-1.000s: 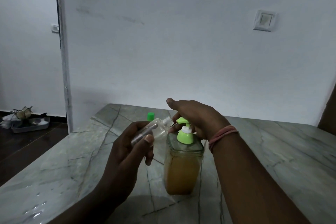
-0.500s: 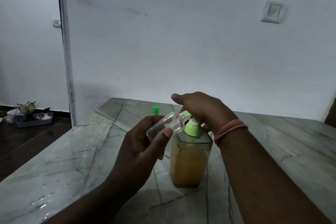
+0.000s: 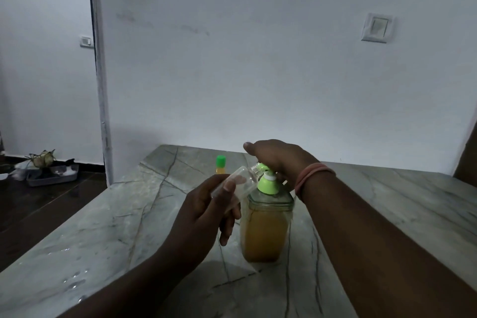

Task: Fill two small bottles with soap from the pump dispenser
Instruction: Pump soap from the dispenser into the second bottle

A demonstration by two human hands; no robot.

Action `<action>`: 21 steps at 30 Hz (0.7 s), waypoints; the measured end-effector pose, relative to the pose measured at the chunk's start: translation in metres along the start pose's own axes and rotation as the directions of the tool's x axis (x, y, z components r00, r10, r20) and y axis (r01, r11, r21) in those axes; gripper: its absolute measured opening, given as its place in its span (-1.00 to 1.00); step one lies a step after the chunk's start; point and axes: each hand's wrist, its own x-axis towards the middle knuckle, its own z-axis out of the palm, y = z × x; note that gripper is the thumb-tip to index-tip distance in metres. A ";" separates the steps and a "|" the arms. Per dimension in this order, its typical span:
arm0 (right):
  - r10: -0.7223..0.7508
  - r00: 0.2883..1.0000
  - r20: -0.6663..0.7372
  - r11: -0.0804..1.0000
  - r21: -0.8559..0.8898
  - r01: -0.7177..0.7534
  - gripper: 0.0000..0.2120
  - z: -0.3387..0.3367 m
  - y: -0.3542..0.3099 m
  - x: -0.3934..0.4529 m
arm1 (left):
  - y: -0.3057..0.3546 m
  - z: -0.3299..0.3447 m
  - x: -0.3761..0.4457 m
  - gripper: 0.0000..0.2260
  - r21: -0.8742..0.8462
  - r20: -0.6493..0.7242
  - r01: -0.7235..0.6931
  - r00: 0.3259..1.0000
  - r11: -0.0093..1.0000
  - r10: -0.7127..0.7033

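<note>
Head view
Left hand: the left hand grips an empty clear bottle, tilted, its open mouth up against the green spout.
Right hand: the right hand lies over the pump head, fingers curled down over it; pink bands circle the wrist.
Dispenser: the dispenser stands upright on the marble desk, its amber soap about three quarters up.
Second bottle: a capped bottle with a green cap and yellowish contents stands behind the left hand, toward the wall.
Desk: water drops glint near its left edge.
Wall: a switch sits high on the right.
Floor: a tray of odds lies on the floor far left.
</note>
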 end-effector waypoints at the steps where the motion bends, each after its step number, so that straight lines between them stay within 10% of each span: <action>1: -0.011 1.000 0.010 1.000 -0.027 0.011 -0.53 0.002 -0.001 0.001 | -0.001 0.000 0.000 -0.65 -0.002 -0.002 -0.001 1.000 1.000 0.001; 21: -0.022 0.999 0.030 0.991 -0.131 0.026 -0.48 -0.006 -0.009 -0.013 | 0.000 0.000 -0.003 -0.45 -0.088 -0.007 0.095 0.995 0.992 -0.096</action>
